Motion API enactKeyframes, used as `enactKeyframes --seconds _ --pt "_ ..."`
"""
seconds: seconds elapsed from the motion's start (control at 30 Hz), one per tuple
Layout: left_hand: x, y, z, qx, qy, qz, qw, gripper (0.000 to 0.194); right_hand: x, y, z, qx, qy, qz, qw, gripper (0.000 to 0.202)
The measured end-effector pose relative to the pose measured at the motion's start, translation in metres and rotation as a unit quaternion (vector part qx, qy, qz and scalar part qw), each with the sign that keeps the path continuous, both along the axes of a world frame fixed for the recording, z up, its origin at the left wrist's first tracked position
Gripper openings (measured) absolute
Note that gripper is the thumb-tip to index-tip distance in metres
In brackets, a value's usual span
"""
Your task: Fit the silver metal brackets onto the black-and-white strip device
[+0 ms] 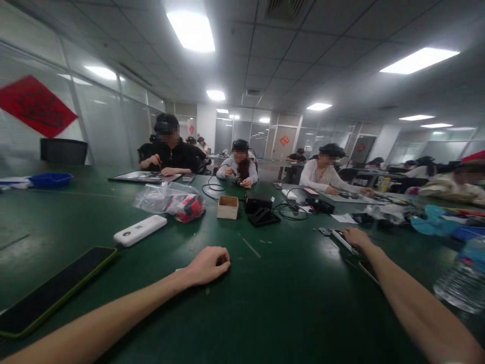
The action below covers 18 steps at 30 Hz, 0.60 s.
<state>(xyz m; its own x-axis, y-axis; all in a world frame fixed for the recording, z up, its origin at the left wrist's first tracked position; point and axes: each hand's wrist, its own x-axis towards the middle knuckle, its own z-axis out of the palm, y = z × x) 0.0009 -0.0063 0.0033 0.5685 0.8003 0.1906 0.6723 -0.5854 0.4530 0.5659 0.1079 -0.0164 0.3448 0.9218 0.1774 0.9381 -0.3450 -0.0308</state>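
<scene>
The right hand [356,239] is on the slim white object [343,243] at the right of the worktop [273,303], its grip I cannot tell, and a careless slide could knock the small pieces [324,231] just beside, while the left hand [208,265] lies loosely curled, seemingly empty.

No text can be read with certainty; dark characters on the red diamond-shaped sign [36,106], above the worktop's [273,303] far edge at left, are too blurred; likewise the red diamond [284,140] on a distant door [284,156]; small dark marks on the white device [146,228], well in from that edge, are illegible.
</scene>
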Motion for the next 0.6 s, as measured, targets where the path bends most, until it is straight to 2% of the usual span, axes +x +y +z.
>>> enactKeyframes --seconds 0.13,0.27,0.6 --pt "0.001 0.002 -0.001 -0.001 0.001 -0.004 1.000 0.016 0.002 -0.003 0.001 -0.040 0.018 -0.029 0.999 0.038" --pt "0.001 0.005 -0.001 -0.001 0.006 -0.007 1.000 0.017 0.005 -0.001 0.009 -0.057 0.028 -0.023 0.998 0.038" --pt "0.006 0.004 -0.001 -0.005 0.003 -0.008 1.000 0.017 0.019 0.000 0.008 -0.063 0.030 -0.064 0.995 0.028"
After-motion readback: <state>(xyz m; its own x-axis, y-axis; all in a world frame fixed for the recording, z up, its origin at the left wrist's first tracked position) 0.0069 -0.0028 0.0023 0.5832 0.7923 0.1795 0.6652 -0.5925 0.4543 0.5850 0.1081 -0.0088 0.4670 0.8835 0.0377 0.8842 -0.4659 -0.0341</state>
